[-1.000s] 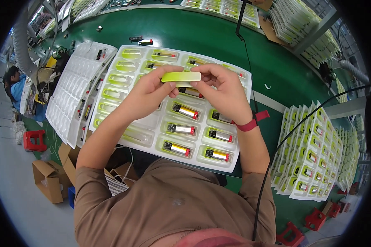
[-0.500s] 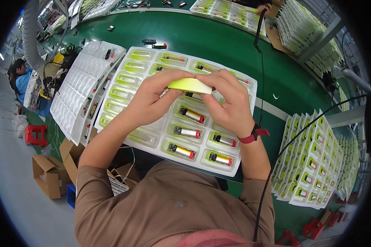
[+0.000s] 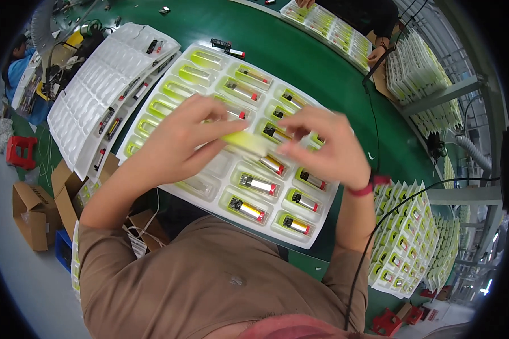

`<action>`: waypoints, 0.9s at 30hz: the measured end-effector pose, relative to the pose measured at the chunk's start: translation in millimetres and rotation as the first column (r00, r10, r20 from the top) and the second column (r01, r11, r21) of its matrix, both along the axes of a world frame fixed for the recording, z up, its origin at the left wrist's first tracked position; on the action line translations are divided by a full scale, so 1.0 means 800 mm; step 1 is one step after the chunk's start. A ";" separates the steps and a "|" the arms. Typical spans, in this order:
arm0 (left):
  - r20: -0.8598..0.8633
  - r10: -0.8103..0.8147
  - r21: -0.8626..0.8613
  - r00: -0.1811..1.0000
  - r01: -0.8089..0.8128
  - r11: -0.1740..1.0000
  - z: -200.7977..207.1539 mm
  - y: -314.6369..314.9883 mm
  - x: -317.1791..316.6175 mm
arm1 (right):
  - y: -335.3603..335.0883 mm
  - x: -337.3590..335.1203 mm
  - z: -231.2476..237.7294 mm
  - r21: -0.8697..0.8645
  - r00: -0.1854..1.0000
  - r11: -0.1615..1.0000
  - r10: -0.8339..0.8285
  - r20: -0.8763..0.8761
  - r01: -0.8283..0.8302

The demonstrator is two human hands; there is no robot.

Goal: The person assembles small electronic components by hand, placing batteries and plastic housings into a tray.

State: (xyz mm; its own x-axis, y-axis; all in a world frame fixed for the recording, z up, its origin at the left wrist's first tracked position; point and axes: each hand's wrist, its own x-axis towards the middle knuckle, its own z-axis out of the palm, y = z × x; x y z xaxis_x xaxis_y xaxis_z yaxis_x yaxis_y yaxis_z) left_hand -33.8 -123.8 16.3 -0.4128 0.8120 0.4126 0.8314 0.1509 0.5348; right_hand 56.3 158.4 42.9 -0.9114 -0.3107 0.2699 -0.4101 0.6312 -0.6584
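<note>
Head view, looking down over a green work table (image 3: 300,51). Both hands meet above a white moulded plastic tray (image 3: 209,195) that lies near the table's front edge. The left hand (image 3: 178,144) and the right hand (image 3: 328,150) pinch between their fingertips a small flat yellow-green piece (image 3: 246,142), held just above the middle of the tray; motion blur softens it, so its exact shape and ends are hard to make out, and the fingers cover part of it. The tray is thin, glossy and divided into rows of rounded rectangular pockets. Pockets toward its near right corner hold small cylindrical parts (image 3: 249,209) with silvery bodies and red and yellow ends, each seated on a yellow-green liner; pockets toward the far left corner show only yellow-green liners. The hands hide several middle pockets. A red wristband (image 3: 365,185) circles the right wrist. A second white tray (image 3: 102,90), mostly with bare pockets, overlaps the table's left edge. Stacks of filled trays (image 3: 404,243) stand off the right edge, partly cut by the dark rim of the picture. Cardboard boxes (image 3: 34,212) sit on the floor at lower left. A black cable (image 3: 373,243) crosses the right forearm.
</note>
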 end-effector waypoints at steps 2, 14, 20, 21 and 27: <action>0.059 -0.050 -0.073 0.997 0.054 0.996 -0.015 -0.036 -0.011 | 0.022 -0.052 0.002 0.030 0.979 0.991 -0.134 0.151 0.131; -0.054 0.021 -0.224 0.998 -0.032 0.974 -0.047 -0.045 -0.007 | 0.026 -0.433 -0.206 0.713 0.947 0.696 -0.278 0.159 0.084; -0.097 0.137 -0.075 0.986 -0.144 0.987 -0.054 -0.038 0.006 | 0.029 -0.419 -0.195 0.730 0.944 0.683 -0.253 0.212 0.019; -0.097 0.123 -0.073 0.988 -0.130 0.989 -0.047 -0.043 0.007 | 0.038 -0.411 -0.185 0.703 0.954 0.710 -0.185 0.234 -0.035; 0.070 -0.162 -0.337 0.984 0.176 0.925 -0.028 -0.071 0.013 | 0.082 -0.256 -0.053 0.051 0.835 0.989 -0.144 0.531 0.138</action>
